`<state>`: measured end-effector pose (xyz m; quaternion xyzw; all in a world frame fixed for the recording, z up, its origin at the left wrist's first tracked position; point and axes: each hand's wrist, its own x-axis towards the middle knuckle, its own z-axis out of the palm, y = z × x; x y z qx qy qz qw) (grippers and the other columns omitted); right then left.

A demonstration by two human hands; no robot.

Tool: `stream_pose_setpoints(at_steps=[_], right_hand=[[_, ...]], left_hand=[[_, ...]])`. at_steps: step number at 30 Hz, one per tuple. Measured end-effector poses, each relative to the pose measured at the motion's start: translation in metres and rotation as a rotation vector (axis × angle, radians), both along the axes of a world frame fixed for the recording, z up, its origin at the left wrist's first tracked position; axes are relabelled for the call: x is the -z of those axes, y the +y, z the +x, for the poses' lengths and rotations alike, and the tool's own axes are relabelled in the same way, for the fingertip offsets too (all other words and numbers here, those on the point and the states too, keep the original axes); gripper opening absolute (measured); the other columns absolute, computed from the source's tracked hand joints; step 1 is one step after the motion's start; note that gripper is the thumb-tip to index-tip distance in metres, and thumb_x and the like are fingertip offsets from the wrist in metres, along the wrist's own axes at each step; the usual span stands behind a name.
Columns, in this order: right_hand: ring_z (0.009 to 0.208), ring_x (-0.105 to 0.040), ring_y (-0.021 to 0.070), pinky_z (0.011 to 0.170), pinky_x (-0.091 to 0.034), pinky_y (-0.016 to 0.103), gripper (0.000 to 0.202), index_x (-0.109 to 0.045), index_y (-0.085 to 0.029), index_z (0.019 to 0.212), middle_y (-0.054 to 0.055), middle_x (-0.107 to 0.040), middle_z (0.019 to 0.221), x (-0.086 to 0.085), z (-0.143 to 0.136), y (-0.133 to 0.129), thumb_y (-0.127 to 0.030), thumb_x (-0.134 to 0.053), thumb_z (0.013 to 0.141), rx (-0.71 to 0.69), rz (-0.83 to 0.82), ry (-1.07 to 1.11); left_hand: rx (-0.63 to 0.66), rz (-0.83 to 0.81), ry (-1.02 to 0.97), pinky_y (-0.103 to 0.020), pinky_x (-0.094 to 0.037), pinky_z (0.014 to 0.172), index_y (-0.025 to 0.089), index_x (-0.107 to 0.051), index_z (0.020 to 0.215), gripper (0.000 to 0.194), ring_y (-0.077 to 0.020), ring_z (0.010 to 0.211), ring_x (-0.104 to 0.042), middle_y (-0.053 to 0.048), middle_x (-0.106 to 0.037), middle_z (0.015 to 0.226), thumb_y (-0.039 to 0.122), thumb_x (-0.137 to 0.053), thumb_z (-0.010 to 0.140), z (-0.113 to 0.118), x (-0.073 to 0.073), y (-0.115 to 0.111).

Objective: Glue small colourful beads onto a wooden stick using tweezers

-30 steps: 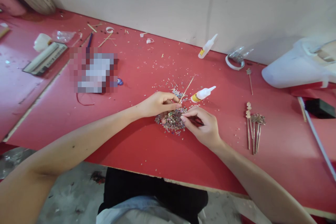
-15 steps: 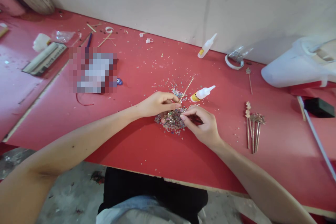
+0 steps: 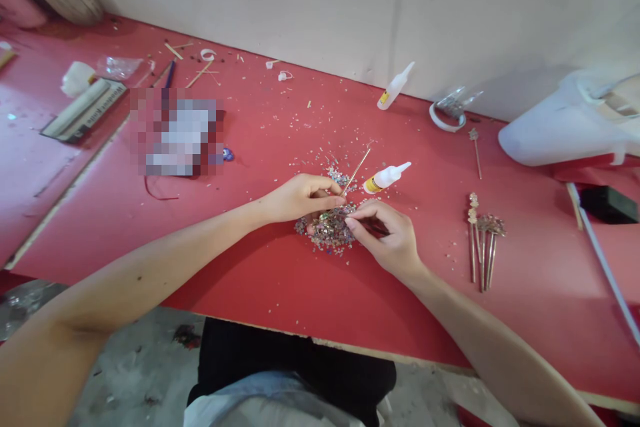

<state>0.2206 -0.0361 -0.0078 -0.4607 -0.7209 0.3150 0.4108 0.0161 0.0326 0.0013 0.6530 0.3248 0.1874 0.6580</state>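
Our left hand (image 3: 311, 200) pinches the stick (image 3: 358, 170) over the sequins (image 3: 333, 230), its long axis slanting up and rightward (free end toward the wall (image 3: 310, 0)); our right hand (image 3: 383, 235) has fingertips nearly together.

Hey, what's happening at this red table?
Someone is working with both hands over a loose pile of small shiny pieces. The left hand holds a thin gold stick; the right hand is pinched close by, though I can't tell what, if anything, it grips. A white bottle with a yellow label stands just beyond, and several decorated sticks lie off to the right.
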Motion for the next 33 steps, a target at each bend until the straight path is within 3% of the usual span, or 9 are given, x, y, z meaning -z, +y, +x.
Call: stream_pose_setpoints(at_steps=[10,21,33], right_hand=[[0.061,-0.061,0.0121,0.055,-0.049,0.025,0.005,-0.063,-0.021,0.08,0.001,-0.065,0.074,-0.0002,0.0,-0.001,-0.022,-0.064,0.085,0.008,0.027,-0.013],[0.059,-0.058,0.0108,0.054,-0.047,0.023,0.006,-0.063,-0.02,0.079,0.0,-0.063,0.072,-0.0009,-0.0009,-0.0006,-0.019,-0.065,0.085,-0.01,0.023,-0.016],[0.062,-0.061,0.0116,0.056,-0.049,0.024,0.005,-0.063,-0.021,0.08,0.0,-0.065,0.074,0.0006,-0.0002,-0.0009,-0.02,-0.065,0.085,0.007,0.039,-0.02]], left_hand=[[-0.004,-0.018,-0.001,-0.015,-0.036,0.041,0.016,-0.062,0.094,0.024,-0.0044,0.038,-0.045,0.007,-0.047,0.052,0.04,-0.06,0.091,-0.0004,0.0012,-0.0006],[-0.009,0.026,0.012,-0.015,-0.028,0.04,0.015,-0.062,0.093,0.023,-0.0024,0.036,-0.036,0.006,-0.052,0.053,0.038,-0.059,0.091,0.0004,0.0003,-0.0007],[-0.006,0.029,0.018,-0.014,-0.033,0.042,0.016,-0.062,0.093,0.023,-0.0039,0.039,-0.043,0.005,-0.052,0.054,0.039,-0.058,0.092,0.0003,0.0014,-0.0004]])
